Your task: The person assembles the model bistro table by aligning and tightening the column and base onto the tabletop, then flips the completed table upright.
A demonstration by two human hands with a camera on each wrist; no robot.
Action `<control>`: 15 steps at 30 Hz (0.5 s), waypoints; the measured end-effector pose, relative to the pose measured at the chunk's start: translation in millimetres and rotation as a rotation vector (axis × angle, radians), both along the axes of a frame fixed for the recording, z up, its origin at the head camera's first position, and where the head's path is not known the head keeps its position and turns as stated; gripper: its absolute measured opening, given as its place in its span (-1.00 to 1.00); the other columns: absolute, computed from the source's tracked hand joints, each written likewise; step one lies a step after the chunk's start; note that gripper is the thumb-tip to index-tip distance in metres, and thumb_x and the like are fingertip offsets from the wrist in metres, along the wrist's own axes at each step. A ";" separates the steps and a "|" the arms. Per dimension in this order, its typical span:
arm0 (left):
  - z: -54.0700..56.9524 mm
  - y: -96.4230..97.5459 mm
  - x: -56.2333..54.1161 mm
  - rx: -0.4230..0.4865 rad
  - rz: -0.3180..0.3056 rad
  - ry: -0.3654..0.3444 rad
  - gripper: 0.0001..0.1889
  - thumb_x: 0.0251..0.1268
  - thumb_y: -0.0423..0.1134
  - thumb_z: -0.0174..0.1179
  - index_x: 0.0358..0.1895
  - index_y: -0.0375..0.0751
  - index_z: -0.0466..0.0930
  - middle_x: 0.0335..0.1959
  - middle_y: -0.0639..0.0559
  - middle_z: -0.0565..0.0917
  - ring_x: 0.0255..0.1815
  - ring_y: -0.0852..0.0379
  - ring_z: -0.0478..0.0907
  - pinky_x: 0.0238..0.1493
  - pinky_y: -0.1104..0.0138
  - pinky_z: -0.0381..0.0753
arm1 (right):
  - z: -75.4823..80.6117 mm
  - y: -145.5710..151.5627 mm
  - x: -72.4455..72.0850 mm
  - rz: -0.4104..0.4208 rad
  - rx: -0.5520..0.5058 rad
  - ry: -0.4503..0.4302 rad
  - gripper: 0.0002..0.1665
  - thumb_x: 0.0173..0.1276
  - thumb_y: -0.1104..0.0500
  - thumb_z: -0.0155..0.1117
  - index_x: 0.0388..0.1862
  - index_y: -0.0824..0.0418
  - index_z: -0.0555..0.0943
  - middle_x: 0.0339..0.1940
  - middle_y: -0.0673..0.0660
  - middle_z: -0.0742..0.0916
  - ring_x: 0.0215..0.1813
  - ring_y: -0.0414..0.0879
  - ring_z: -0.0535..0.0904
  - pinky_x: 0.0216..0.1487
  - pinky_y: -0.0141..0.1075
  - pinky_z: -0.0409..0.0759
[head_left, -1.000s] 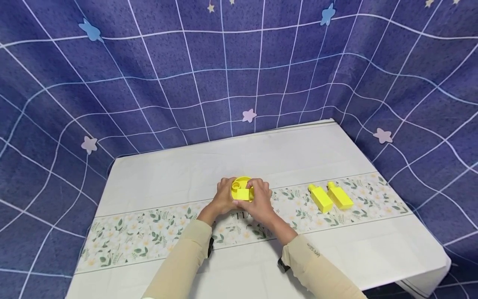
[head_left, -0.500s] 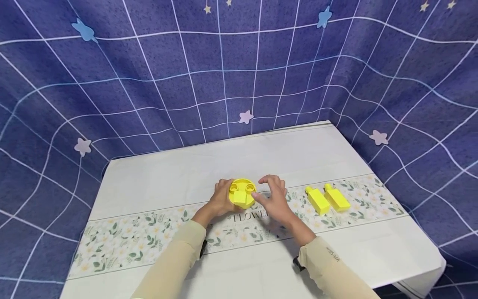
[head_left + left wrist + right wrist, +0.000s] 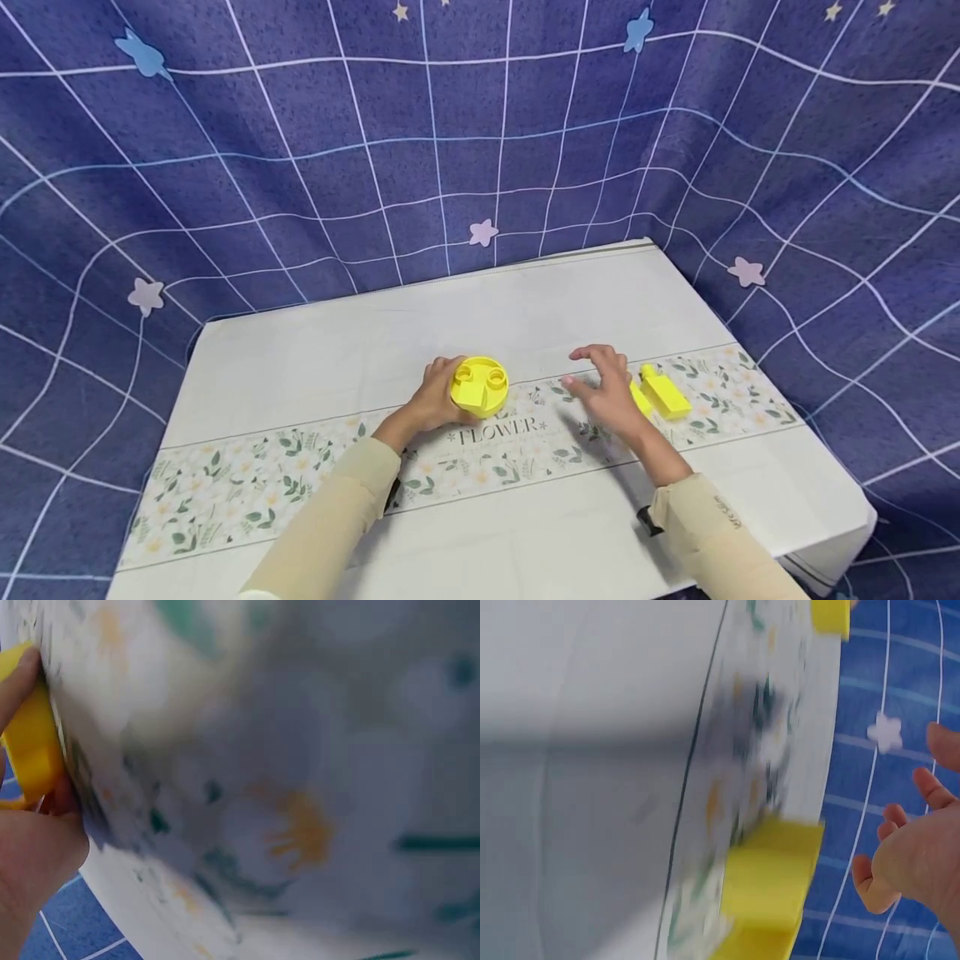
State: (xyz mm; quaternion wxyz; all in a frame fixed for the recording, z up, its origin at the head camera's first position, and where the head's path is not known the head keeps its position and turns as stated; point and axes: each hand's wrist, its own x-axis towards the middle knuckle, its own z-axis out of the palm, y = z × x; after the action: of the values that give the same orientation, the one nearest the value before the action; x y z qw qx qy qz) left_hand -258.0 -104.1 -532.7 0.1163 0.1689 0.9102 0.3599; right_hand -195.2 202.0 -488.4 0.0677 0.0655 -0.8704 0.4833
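Right hand (image 3: 609, 390), fingers spread & empty, hovers just left of two blocks (image 3: 660, 397) lying long-axis away; left hand (image 3: 435, 398) grips disc (image 3: 480, 386).

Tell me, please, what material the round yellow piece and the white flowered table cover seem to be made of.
The round yellow piece in the left hand looks like moulded plastic: even bright colour, smooth matte surface, crisp raised studs. The white flowered table cover is probably thin plastic or coated sheet: printed pattern, flat with straight fold creases; I cannot tell for sure.

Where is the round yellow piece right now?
In the head view the round yellow piece sits mid-table on the floral band, held by the left hand.
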 end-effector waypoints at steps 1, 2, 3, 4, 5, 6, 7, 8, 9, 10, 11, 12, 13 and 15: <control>-1.0 0.8 2.4 0.002 0.007 0.009 0.27 -0.41 -0.03 0.66 0.51 -0.05 0.06 0.21 0.01 0.28 0.22 0.06 0.13 0.37 0.10 0.20 | 0.3 7.8 0.0 -0.010 0.014 0.005 -0.59 0.31 0.16 0.31 0.13 0.12 0.49 0.21 0.17 0.40 0.18 0.11 0.16 0.21 0.16 0.00; -1.6 1.7 5.2 0.004 0.015 0.020 0.27 -0.40 -0.02 0.65 0.52 -0.05 0.03 0.23 0.00 0.27 0.23 0.06 0.12 0.37 0.09 0.20 | 0.4 15.6 -0.3 -0.021 0.035 0.017 -0.58 0.30 0.18 0.31 0.13 0.13 0.50 0.20 0.18 0.41 0.17 0.11 0.16 0.20 0.16 0.01; -1.8 2.9 7.8 0.006 0.024 0.032 0.27 -0.38 -0.01 0.65 0.52 -0.05 0.01 0.24 0.00 0.26 0.24 0.06 0.11 0.37 0.08 0.20 | 1.6 23.5 -0.3 -0.027 0.054 0.028 -0.57 0.30 0.20 0.31 0.14 0.13 0.51 0.21 0.20 0.41 0.17 0.13 0.16 0.18 0.17 0.01; -1.6 4.2 10.2 0.006 0.034 0.045 0.28 -0.36 0.02 0.64 0.53 -0.05 -0.01 0.26 -0.01 0.25 0.25 0.06 0.10 0.37 0.08 0.20 | 1.8 31.6 -0.8 -0.030 0.077 0.042 -0.57 0.30 0.22 0.31 0.15 0.15 0.51 0.20 0.23 0.41 0.17 0.16 0.16 0.17 0.18 0.01; -1.5 5.2 11.7 0.011 0.042 0.054 0.29 -0.36 0.05 0.63 0.53 -0.06 -0.03 0.27 -0.01 0.24 0.27 0.06 0.09 0.37 0.07 0.19 | 2.6 39.0 -1.2 -0.034 0.100 0.058 -0.57 0.30 0.24 0.31 0.15 0.15 0.52 0.19 0.25 0.42 0.16 0.18 0.16 0.14 0.18 0.00; -1.2 6.6 13.1 0.019 0.051 0.065 0.30 -0.35 0.06 0.62 0.53 -0.07 -0.05 0.29 -0.01 0.23 0.29 0.06 0.07 0.37 0.07 0.18 | 3.2 46.1 -1.9 -0.033 0.118 0.075 -0.58 0.30 0.27 0.31 0.14 0.17 0.53 0.18 0.27 0.43 0.15 0.21 0.16 0.13 0.21 -0.02; -1.0 8.1 14.1 0.022 0.058 0.079 0.30 -0.34 0.09 0.61 0.53 -0.07 -0.06 0.30 -0.01 0.22 0.29 0.07 0.07 0.38 0.07 0.17 | 3.7 53.0 -2.3 -0.029 0.140 0.089 -0.58 0.30 0.29 0.30 0.15 0.19 0.53 0.17 0.29 0.42 0.14 0.23 0.16 0.12 0.23 -0.05; -0.9 9.4 14.9 0.026 0.065 0.099 0.29 -0.34 0.10 0.61 0.53 -0.09 -0.04 0.30 -0.01 0.22 0.30 0.06 0.07 0.37 0.08 0.17 | 3.8 59.5 -2.9 -0.026 0.161 0.102 -0.58 0.30 0.32 0.29 0.15 0.20 0.54 0.16 0.30 0.43 0.13 0.25 0.16 0.11 0.25 -0.06; -0.9 10.8 15.5 0.024 0.071 0.119 0.28 -0.33 0.12 0.60 0.53 -0.09 -0.03 0.30 0.00 0.23 0.30 0.07 0.07 0.37 0.09 0.17 | 3.8 65.5 -3.1 -0.024 0.185 0.107 -0.58 0.30 0.35 0.28 0.15 0.20 0.54 0.16 0.31 0.43 0.13 0.27 0.16 0.10 0.27 -0.07; -0.9 12.1 16.2 0.025 0.076 0.140 0.27 -0.33 0.13 0.59 0.52 -0.11 0.00 0.29 -0.01 0.24 0.30 0.06 0.08 0.36 0.09 0.17 | 3.3 71.1 -3.3 -0.024 0.217 0.109 -0.57 0.30 0.36 0.27 0.15 0.19 0.54 0.16 0.31 0.43 0.13 0.28 0.16 0.09 0.27 -0.07; -1.1 13.1 16.9 0.024 0.083 0.158 0.25 -0.33 0.13 0.59 0.50 -0.12 0.03 0.28 -0.01 0.26 0.29 0.06 0.10 0.35 0.10 0.18 | 2.9 76.0 -2.9 -0.021 0.250 0.106 -0.57 0.30 0.38 0.26 0.15 0.19 0.54 0.16 0.32 0.43 0.13 0.30 0.16 0.08 0.28 -0.06; -1.6 14.0 17.5 0.020 0.089 0.176 0.22 -0.32 0.12 0.59 0.49 -0.13 0.06 0.27 -0.01 0.27 0.29 0.05 0.11 0.34 0.10 0.19 | 2.0 80.5 -2.3 -0.019 0.284 0.100 -0.55 0.30 0.39 0.24 0.16 0.17 0.54 0.18 0.33 0.42 0.14 0.31 0.16 0.07 0.29 -0.05; -2.1 14.5 18.1 0.014 0.094 0.188 0.20 -0.32 0.12 0.59 0.48 -0.13 0.09 0.25 -0.01 0.29 0.27 0.05 0.12 0.33 0.10 0.20 | 0.4 84.5 -1.7 -0.019 0.320 0.094 -0.53 0.28 0.41 0.24 0.17 0.16 0.54 0.19 0.34 0.41 0.15 0.31 0.17 0.06 0.28 -0.03; -2.9 15.1 19.3 0.011 0.102 0.196 0.16 -0.33 0.11 0.60 0.45 -0.11 0.14 0.23 -0.01 0.30 0.26 0.05 0.13 0.33 0.11 0.22 | -3.0 90.6 0.3 -0.017 0.388 0.083 -0.49 0.25 0.43 0.23 0.18 0.13 0.54 0.21 0.35 0.41 0.15 0.32 0.18 0.04 0.26 0.00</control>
State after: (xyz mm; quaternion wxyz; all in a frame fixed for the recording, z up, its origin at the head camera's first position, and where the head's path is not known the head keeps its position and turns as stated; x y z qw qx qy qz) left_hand -238.7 -89.0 -535.6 0.0071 0.1575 0.9226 0.3521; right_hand -194.9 292.5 -491.3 0.0935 0.0899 -0.9441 0.3030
